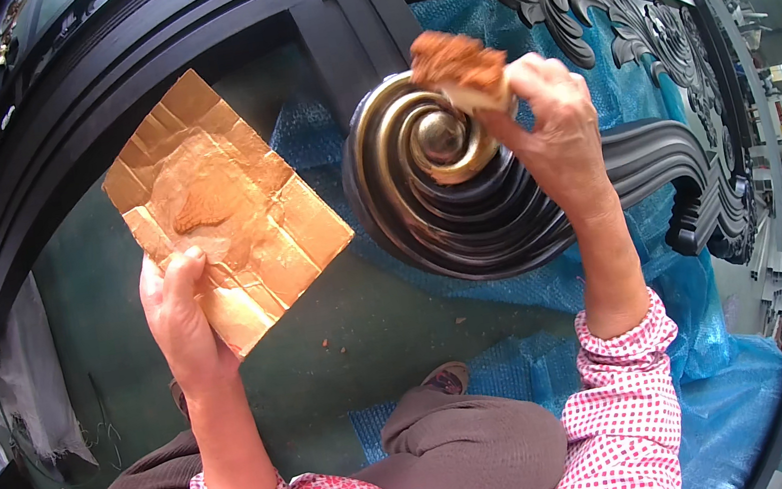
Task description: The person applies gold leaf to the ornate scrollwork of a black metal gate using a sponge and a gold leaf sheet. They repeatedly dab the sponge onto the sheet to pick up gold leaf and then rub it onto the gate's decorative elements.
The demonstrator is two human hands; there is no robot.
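My left hand (pixel 181 311) grips the lower left edge of a creased cardboard piece (pixel 227 198), its thumb on top. Gold-bronze paint coats the cardboard, with a darker patch near the middle. Pinched in the fingers of my right hand (pixel 556 129) is a sponge (pixel 461 67), pale below and copper-brown on its ragged side, slightly blurred. The sponge is over the upper right of a large carved scroll (pixel 406 212); I cannot tell whether they touch. Gold marks the scroll's upper ridges and round centre, while its lower grooves are black.
A black moulded frame (pixel 69 121) arches across the far side and left. At the right a curved black arm (pixel 656 154) joins carved leaf ornament (pixel 642 30). Blue bubble wrap (pixel 703 299) lies beneath. My folded legs rest on the green floor (pixel 331 385), near small crumbs.
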